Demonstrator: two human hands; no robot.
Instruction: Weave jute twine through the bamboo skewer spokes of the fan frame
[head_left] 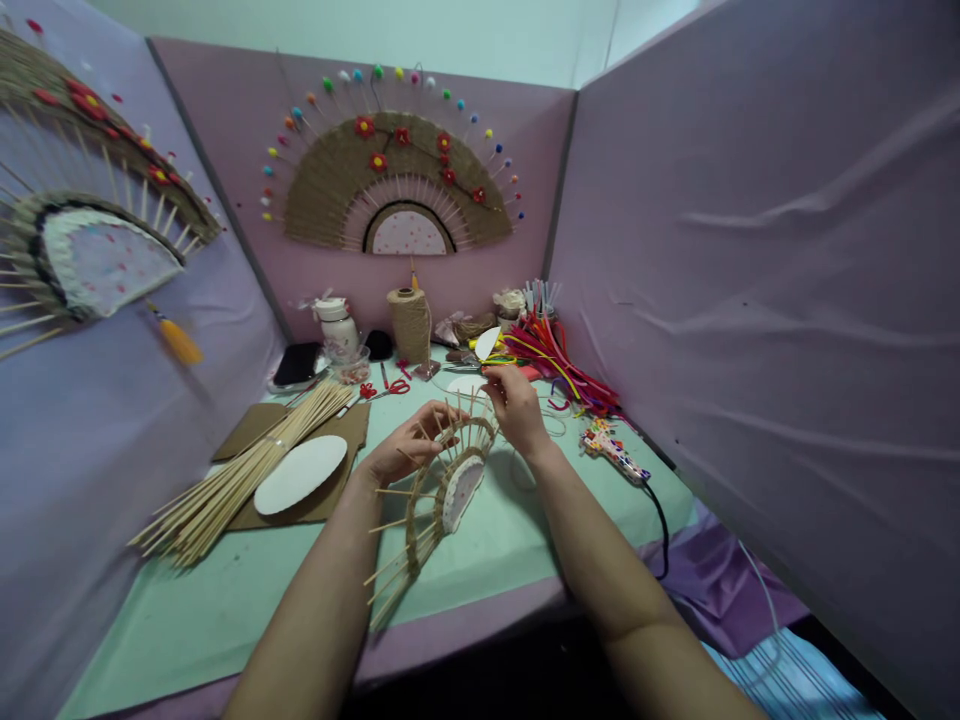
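Observation:
A half-made fan (444, 488) of wooden skewers stands on edge over the green table (487, 545). It has a white half-disc centre and a band of woven jute twine. My left hand (411, 441) grips its upper rim, fingers curled round the sticks. My right hand (516, 402) is closed in a pinch at the fan's top right, apparently on a thin strand of twine that is hard to make out.
A bundle of skewers (247, 470), a white oval card (300, 473) and brown cardboard lie left. At the back stand a twine spool (409, 322), a jar (337, 326), red scissors (384, 390) and coloured pipe cleaners (559, 365). A glue gun (616, 450) lies right. Finished fans hang on the walls.

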